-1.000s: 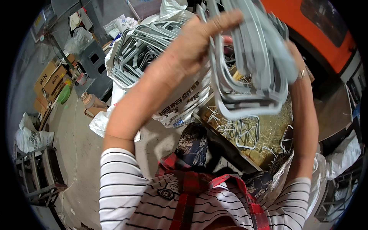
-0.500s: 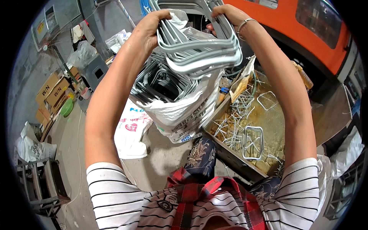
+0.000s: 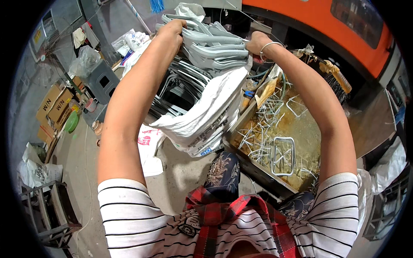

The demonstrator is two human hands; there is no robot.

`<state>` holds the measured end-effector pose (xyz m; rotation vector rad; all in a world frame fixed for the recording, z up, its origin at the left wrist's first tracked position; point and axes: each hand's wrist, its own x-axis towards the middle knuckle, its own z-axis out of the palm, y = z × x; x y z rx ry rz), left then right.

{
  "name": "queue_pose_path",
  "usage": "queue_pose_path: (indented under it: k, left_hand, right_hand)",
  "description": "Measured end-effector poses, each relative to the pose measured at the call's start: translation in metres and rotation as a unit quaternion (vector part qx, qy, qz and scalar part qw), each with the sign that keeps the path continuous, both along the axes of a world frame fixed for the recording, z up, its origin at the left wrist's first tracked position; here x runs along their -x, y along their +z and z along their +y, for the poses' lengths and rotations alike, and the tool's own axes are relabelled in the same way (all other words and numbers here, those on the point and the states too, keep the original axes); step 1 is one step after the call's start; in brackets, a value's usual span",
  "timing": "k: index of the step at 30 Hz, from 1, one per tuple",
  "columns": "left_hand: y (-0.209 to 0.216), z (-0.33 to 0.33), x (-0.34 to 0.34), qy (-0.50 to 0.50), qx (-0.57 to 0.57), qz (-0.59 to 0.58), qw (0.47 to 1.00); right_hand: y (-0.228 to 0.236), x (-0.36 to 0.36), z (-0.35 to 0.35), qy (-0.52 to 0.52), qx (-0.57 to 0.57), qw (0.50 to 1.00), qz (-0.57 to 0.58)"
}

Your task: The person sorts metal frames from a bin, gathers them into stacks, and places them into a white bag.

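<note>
A stack of grey rectangular plastic frames [image 3: 219,49] lies tilted across the mouth of a white woven sack [image 3: 202,112]. My left hand [image 3: 173,31] is closed round the stack's left end. At its right end is my right hand [image 3: 259,43], wearing a bracelet. Its fingers curl in beside the frames and the sack's far right rim, and their tips are hidden, so I cannot tell which of the two they grip. Many more grey frames [image 3: 183,84] fill the sack below the stack.
Right of the sack stands a metal tray [image 3: 266,172] with murky liquid, thin white sprue pieces [image 3: 262,124] and a few frames. An orange machine [image 3: 314,21] rises behind. Cartons [image 3: 56,105], a grey stool [image 3: 101,77] and a fan [image 3: 47,58] stand left.
The stack of frames has come down from above the sack onto its mouth. My left hand has moved slightly down and left, my right hand down beside the sack's rim.
</note>
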<state>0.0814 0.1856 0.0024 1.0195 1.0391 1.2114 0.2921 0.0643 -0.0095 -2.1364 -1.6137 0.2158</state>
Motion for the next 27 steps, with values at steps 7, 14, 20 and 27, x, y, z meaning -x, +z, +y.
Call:
queue_pose_path:
  k: [7, 14, 20, 27]
  left_hand:
    - [-0.017, 0.014, -0.028, 0.282, 0.066, 0.109, 0.951]
    - [-0.001, -0.056, -0.014, 0.29, -0.223, 0.477, 0.799]
    - [-0.005, -0.041, -0.006, 0.06, -0.281, 0.711, 0.641]
    - [-0.012, -0.004, 0.009, 0.108, -0.387, 0.623, 0.671]
  right_hand:
    - [-0.002, -0.012, -0.005, -0.001, -0.079, 0.983, 0.168]
    - [-0.005, -0.017, 0.005, 0.0, -0.122, 0.992, 0.043]
    - [-0.003, -0.007, 0.009, -0.021, -0.148, 0.989, -0.008]
    - [-0.005, -0.035, 0.034, 0.1, -0.038, 0.915, -0.39]
